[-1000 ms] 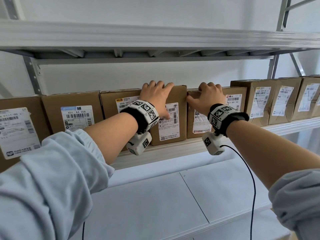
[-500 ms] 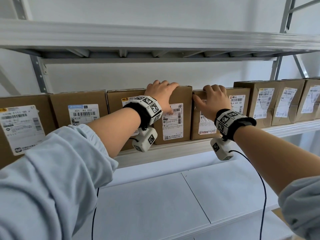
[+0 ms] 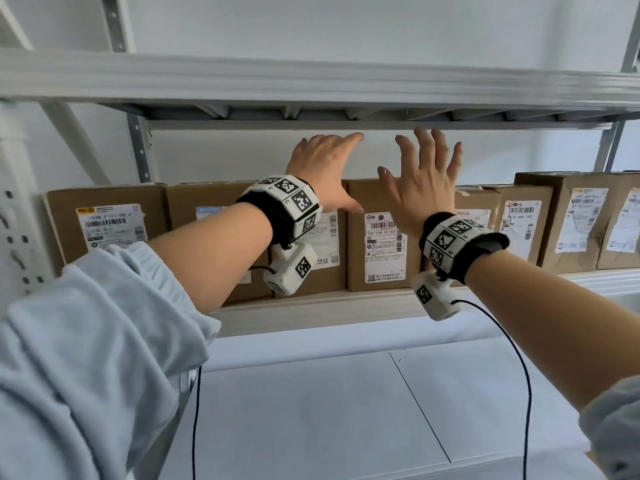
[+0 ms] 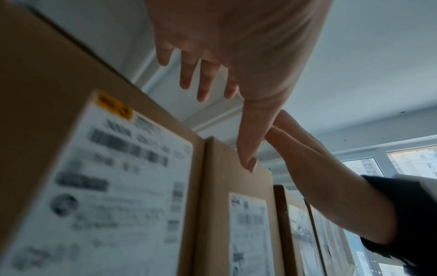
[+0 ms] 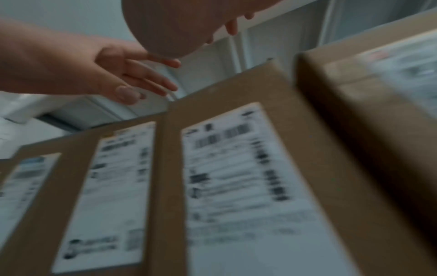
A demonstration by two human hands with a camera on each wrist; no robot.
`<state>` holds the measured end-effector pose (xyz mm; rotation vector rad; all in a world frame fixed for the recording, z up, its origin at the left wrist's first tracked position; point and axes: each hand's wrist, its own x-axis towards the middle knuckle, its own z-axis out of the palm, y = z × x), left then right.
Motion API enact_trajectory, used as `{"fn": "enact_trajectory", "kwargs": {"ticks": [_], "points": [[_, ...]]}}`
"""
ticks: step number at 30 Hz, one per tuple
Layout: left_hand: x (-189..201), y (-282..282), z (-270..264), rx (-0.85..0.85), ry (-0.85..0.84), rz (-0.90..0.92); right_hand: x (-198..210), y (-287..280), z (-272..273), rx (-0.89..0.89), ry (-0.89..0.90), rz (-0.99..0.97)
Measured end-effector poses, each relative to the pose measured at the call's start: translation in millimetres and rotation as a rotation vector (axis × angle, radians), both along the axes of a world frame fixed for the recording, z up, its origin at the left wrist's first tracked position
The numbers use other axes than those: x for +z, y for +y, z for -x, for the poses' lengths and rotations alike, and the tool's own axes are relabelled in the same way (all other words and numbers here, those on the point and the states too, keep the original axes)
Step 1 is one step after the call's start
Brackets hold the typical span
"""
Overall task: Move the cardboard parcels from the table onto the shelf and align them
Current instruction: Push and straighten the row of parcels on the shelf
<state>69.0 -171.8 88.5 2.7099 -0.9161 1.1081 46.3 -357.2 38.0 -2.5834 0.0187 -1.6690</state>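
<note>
Several cardboard parcels with white shipping labels stand upright in a row on the shelf [image 3: 311, 311]. My left hand [image 3: 325, 161] and right hand [image 3: 426, 168] are both raised just above the row, fingers straight and spread, holding nothing. Below and between them stands the middle parcel [image 3: 381, 199], its label facing me. My left wrist hides part of the parcel [image 3: 322, 275] beside it. In the left wrist view the left hand [image 4: 224, 56] hovers over the parcel tops [image 4: 231, 168]. The blurred right wrist view has the labelled parcel [image 5: 236, 177] close below the right hand [image 5: 179, 28].
The upper shelf [image 3: 311, 77] runs close above my fingers. Steel uprights [image 3: 138, 150] stand at the back left and right. A white table [image 3: 311, 410] lies below the shelf. Black cables [image 3: 519, 375] hang from both wrist cameras.
Both hands have let go of the tops of the two middle parcels, lifted off them and spread open. The parcels stay in their row.
</note>
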Motion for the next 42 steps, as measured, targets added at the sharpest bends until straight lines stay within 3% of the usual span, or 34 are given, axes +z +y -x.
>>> {"fn": "enact_trajectory", "kwargs": {"ticks": [5,14,19,25,31,42], "points": [[15.1,61.6,5.4,0.103,0.003,0.014,11.9,80.0,-14.4,0.179,0.029,0.081],[17.3,180.8,14.8,0.377,0.15,0.004,29.6,192.0,-28.4,0.349,0.218,0.165],[18.1,241.6,10.2,0.495,0.306,0.057,44.9,237.5,-37.1,0.336,0.43,0.237],[5.9,275.1,-10.5,0.603,0.515,0.015,55.2,259.2,-58.6,0.289,0.732,0.267],[-0.4,287.9,-18.5,0.52,0.379,-0.043,51.0,257.3,-65.5,0.252,0.697,0.33],[-8.0,307.9,-19.1,0.289,0.329,0.235,52.4,276.3,-56.3,0.241,0.693,0.26]]}}
